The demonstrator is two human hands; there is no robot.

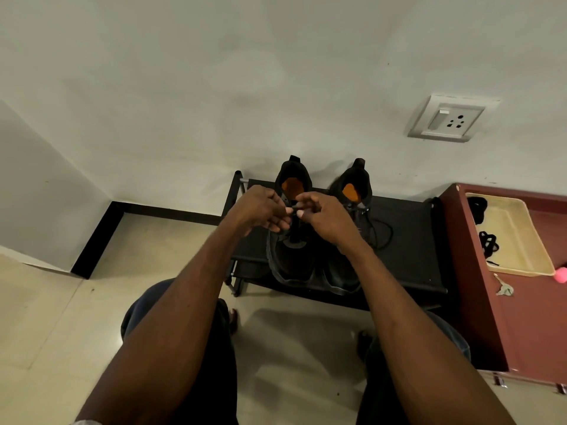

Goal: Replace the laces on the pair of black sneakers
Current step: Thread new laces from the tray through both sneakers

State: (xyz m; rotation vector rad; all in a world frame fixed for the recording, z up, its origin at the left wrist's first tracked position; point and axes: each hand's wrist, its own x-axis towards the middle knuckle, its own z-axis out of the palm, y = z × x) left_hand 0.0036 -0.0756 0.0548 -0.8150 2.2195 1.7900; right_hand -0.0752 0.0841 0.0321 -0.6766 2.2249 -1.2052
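Observation:
Two black sneakers with orange insoles stand side by side on a low black rack [408, 240], toes toward me. Over the throat of the left sneaker [291, 259] my left hand [260, 210] and my right hand [325, 216] meet, and each pinches a piece of the black lace [296, 207] between thumb and fingers. The right sneaker [352, 185] sits beside it, partly hidden by my right wrist. Its black lace [382, 233] trails loose across the rack top.
A reddish-brown cabinet [521, 317] at the right carries a cream tray [518, 240] with bundled black laces [488, 243], keys [503, 288] and a pink object [561, 275]. A wall socket [451, 118] is above. My legs [196, 348] are over the tiled floor.

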